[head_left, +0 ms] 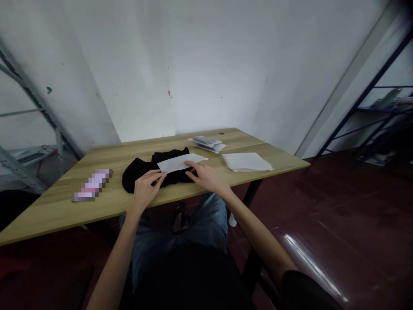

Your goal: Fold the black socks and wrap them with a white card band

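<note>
A flat white packet [176, 163], like a paper sleeve or frosted bag, lies slantwise over a bunched black cloth item [140, 170] near the table's front edge. My left hand [148, 185] pinches the packet's lower left corner between thumb and fingers. Over the packet's right half rests my right hand [206, 174], index finger stretched on its surface and thumb apart, close to the black cloth. Whether the packet has anything inside cannot be seen. The cloth's exact kind is unclear, as it is dark and partly covered.
A white packet [247, 162] lies on the wooden table [129, 204] to the right. Farther back sit stacked packets [207, 143] with greyish contents. A blurred pink-purple item [93, 184] is at left. A wall [206, 64] stands behind, and a metal ladder [41, 103] at left.
</note>
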### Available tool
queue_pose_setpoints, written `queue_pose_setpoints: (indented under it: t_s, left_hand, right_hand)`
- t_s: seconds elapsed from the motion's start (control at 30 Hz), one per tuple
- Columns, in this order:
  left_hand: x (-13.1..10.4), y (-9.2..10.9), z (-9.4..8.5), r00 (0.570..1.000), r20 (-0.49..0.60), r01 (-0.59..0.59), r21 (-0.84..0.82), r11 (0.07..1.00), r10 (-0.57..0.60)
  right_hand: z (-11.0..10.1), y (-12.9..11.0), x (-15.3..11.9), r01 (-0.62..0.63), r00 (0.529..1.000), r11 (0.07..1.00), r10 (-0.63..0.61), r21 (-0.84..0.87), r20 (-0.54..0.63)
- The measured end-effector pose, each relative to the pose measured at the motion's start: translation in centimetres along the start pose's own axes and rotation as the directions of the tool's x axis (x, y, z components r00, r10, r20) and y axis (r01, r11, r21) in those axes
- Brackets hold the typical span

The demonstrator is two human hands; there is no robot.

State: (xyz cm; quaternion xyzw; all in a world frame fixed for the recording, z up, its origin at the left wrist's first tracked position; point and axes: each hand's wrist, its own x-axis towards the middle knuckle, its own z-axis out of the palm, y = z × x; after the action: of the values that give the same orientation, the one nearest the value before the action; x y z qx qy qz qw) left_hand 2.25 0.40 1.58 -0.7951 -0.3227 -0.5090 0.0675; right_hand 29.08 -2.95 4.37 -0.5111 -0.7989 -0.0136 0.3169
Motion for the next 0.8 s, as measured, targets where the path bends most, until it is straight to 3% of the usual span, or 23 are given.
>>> queue_pose_setpoints:
  t_s: [0.33,0.67,0.8]
  left_hand:
    - [0.0,0.0,0.0,0.999,0.007,-0.041,0.033,0.999,0.04]
    - [0.0,-0.2,0.4,0.996,0.081,-0.041,0.024,0.999,0.039]
    - [0.0,-0.1,0.0,0.996,0.084,0.008,0.016,1.0,-0.01]
  right_hand:
    - [-2.4,2.5,0.3,-0.208,0.974,0.977,0.21,-0.04,0.084]
    - [-2.5,3.3,1.2,-0.221,0.972,0.975,0.221,-0.003,0.079]
    - [-2.3,3.4,1.1,-0.193,0.979,0.974,0.182,0.123,0.092]
